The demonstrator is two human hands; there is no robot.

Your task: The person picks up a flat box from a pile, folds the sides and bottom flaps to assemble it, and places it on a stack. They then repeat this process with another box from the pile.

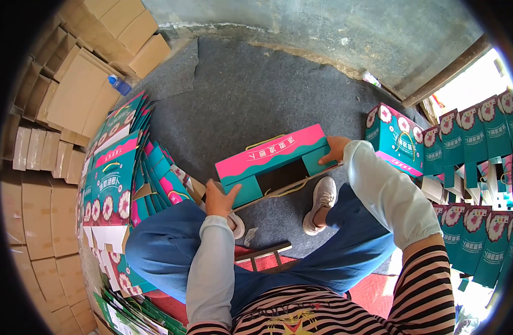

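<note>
A pink and teal carton [269, 154] with white lettering is held between my hands above the dark floor covering. Its near side has teal end flaps folded in and a dark opening between them. Yellow cord handles show along its far and near edges. At the left end, my left hand [219, 199] grips the corner, thumb on the teal flap. My right hand [336, 151] holds the right end, fingers around the edge. My two shoes stand just behind the carton.
Flat printed cartons [108, 178] lean in a stack at left, beside piled brown boxes [44, 218]. A finished-looking carton [393, 139] stands at right, near rows of similar cartons [474, 134]. A blue bottle [119, 85] is at upper left; a wall [335, 33] bounds the far side.
</note>
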